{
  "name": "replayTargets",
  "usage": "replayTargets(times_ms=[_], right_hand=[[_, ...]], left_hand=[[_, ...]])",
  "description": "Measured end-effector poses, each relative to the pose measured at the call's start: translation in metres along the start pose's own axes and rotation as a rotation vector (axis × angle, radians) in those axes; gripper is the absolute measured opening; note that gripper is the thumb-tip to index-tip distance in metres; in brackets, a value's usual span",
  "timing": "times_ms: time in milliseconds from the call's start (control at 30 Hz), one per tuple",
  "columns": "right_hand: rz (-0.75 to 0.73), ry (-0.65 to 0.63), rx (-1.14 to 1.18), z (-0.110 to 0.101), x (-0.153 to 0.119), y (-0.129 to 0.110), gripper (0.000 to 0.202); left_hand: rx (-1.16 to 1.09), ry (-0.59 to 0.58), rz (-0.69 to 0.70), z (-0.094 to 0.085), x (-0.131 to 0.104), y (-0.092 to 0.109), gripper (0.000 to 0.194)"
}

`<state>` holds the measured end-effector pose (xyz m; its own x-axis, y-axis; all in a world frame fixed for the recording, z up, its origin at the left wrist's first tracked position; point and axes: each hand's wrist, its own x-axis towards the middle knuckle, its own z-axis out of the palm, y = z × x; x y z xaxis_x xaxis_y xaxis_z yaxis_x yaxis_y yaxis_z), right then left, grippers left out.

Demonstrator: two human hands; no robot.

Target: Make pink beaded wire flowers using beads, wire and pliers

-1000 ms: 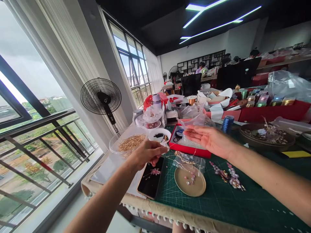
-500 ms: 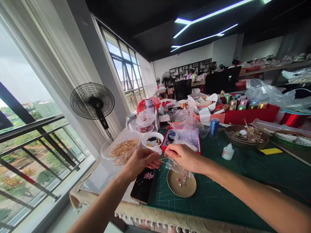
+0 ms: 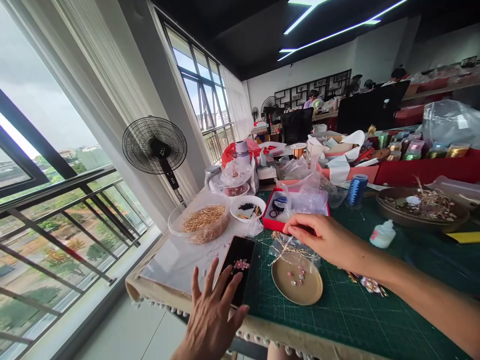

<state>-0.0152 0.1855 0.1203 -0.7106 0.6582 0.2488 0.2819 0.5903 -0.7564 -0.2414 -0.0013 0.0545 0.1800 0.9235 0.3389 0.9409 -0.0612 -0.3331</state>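
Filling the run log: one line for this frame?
left hand: open, fingers spread over black phone | right hand: open, above clear plastic bag by round tan dish

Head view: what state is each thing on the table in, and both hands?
Left hand: open, fingers spread, over the phone's near end.
Right hand: palm down, over a clear bag, holding nothing visible.
Phone: flat, screen dark.
Round tray: flat, a few beads inside.
Plastic bowl: upright, full of gold pins.
Glue bottle: upright, capped.
Fan: upright.

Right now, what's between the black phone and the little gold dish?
In the head view, only bare green cutting mat lies between the phone and the gold dish.
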Motion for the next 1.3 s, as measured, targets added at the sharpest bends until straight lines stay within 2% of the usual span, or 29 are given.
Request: replayTargets(times_ms=[267,467,633,767,967,1100,1300], right_hand=[[0.041,-0.024,0.001,-0.004,-0.010,-0.017,0.027],[0.059,-0.061,-0.003,0.001,-0.009,-0.015,0.026],[0.072,-0.121,0.017,0.003,-0.010,-0.013,0.027],[0.055,-0.119,0.024,0.005,-0.010,-0.012,0.026],[0.052,-0.085,-0.002,0.006,-0.010,-0.007,0.024],[0.078,-0.130,0.047,0.007,-0.012,-0.008,0.021],[0.098,-0.185,0.057,0.008,-0.013,-0.012,0.024]], left_hand=[[-0.017,0.037,-0.058,0.007,0.004,0.012,0.044],[-0.068,0.004,-0.078,0.005,0.005,0.013,0.044],[-0.118,-0.007,-0.159,0.008,0.006,0.017,0.045],[-0.179,-0.033,-0.199,0.009,0.007,0.023,0.047],[-0.204,-0.054,-0.184,0.008,0.008,0.026,0.047],[-0.198,-0.035,-0.167,0.008,0.007,0.026,0.048],[-0.295,-0.104,-0.199,0.010,0.009,0.033,0.050]])
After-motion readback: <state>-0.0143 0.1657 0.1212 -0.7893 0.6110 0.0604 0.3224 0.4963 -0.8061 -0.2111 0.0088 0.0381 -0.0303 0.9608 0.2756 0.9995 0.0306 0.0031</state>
